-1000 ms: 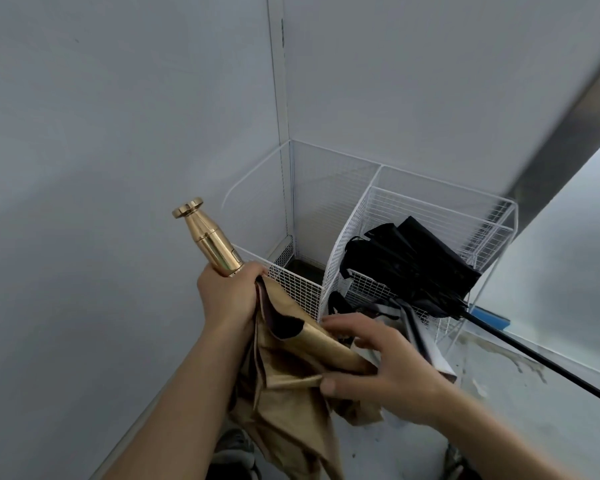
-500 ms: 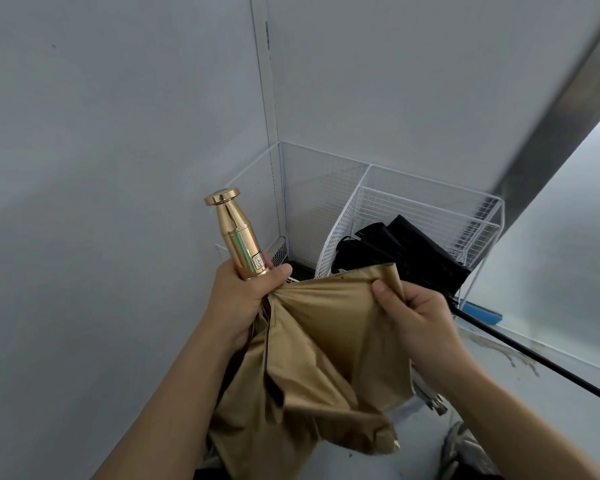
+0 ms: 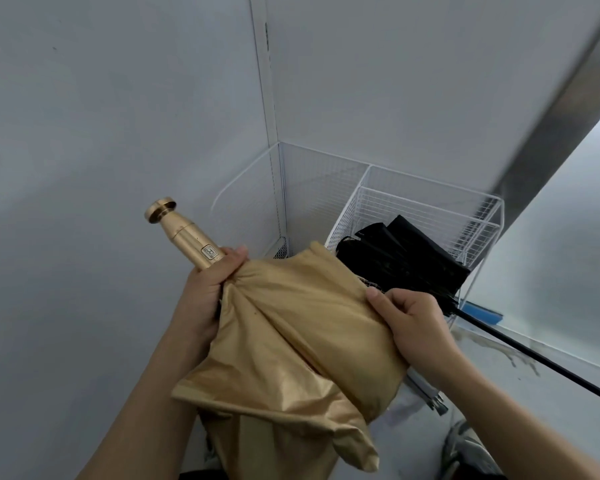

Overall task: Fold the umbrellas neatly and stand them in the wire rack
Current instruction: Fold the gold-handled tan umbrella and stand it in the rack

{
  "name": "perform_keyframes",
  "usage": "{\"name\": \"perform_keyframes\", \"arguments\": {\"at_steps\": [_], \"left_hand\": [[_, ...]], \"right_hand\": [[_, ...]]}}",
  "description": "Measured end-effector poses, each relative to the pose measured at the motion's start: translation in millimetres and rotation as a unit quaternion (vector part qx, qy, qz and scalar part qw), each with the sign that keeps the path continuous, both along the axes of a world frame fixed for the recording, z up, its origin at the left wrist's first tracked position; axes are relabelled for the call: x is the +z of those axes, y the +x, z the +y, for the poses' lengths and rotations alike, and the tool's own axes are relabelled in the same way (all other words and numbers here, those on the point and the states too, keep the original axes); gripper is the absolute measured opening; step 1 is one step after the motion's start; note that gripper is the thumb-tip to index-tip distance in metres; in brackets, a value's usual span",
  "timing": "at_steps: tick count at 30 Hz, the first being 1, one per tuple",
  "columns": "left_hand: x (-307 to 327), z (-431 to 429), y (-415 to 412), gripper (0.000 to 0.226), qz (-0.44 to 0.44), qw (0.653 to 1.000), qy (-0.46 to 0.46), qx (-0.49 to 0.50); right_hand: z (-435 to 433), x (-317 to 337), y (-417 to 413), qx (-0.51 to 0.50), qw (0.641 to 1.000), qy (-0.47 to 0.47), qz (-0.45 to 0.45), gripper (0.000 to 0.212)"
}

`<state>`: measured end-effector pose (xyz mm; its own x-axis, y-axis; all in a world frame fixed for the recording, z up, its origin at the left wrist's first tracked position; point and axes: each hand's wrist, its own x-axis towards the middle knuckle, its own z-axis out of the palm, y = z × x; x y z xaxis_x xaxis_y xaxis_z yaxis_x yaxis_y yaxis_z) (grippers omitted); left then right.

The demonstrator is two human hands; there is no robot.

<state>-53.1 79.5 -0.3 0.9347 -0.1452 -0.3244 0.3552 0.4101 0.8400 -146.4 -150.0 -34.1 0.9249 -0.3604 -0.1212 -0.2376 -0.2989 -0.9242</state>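
- Head view: the gold umbrella (image 3: pixel 291 341) is in the air in front of the person, on the near side of the wire rack (image 3: pixel 430 202). Its tan canopy is loose and billowed, not wrapped round the shaft.
- The left hand (image 3: pixel 208 289) grips it where the cloth gathers just below the gold handle (image 3: pixel 184 233), with the fingers curled right round. The handle points up and to the left.
- The right hand (image 3: pixel 413 323) pinches the canopy at its right edge, thumb on top and fingers curled beneath, drawing one panel out flat.
- By my judgement the folding of this umbrella is at an early stage. The panels are not pleated and no strap shows, so it has yet to be rolled, fastened and stood in the rack.
- The black umbrella (image 3: pixel 402 258) lies aslant in the rack's right compartment with its canopy bunched. Its thin shaft (image 3: pixel 534 358) runs out toward the lower right, above the floor (image 3: pixel 551 393).
- It looks unfinished too: the shaft seems uncollapsed and the umbrella is not upright.
- The rack stands in the corner of grey walls (image 3: pixel 118 133). A blue object (image 3: pixel 482 313) lies just beyond the shaft, and a shoe (image 3: pixel 465 448) shows at the bottom edge.
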Motion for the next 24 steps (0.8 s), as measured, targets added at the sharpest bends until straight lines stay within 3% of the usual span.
{"name": "perform_keyframes", "arguments": {"at_steps": [4,7,9,13,16,18,20,21,24], "left_hand": [[1,4,-1,0.018,-0.004,1.000,0.003,-0.008],[-1,6,2,0.022,-0.009,0.993,0.116,0.028],[-6,8,4,0.018,0.005,0.979,0.193,0.067],[-15,1,5,0.017,0.037,0.964,0.205,0.164],[-20,-1,10,0.018,0.024,0.956,0.203,0.212],[-24,-2,11,0.021,0.009,0.954,0.220,0.204],[-23,-6,9,0.022,-0.017,0.954,0.236,0.183],[-22,-8,7,0.022,-0.032,0.956,0.240,0.168],[-18,-12,4,0.022,-0.053,0.960,0.243,0.125]], "right_hand": [[-7,-6,3,-0.049,0.998,-0.025,-0.027,0.044],[-11,-14,0,-0.076,0.984,-0.156,-0.039,0.023],[-6,-13,-3,-0.063,0.980,-0.173,-0.073,0.030],[15,-8,-13,0.172,0.980,-0.064,-0.073,0.065],[30,-9,-19,0.291,0.950,-0.105,-0.040,0.078],[37,-15,-20,0.281,0.944,-0.158,-0.076,0.065],[39,-18,-17,0.213,0.963,-0.123,-0.114,0.027],[36,-17,-15,0.165,0.977,-0.077,-0.113,0.018],[18,-10,-7,0.053,0.993,0.079,-0.071,0.044]]}}
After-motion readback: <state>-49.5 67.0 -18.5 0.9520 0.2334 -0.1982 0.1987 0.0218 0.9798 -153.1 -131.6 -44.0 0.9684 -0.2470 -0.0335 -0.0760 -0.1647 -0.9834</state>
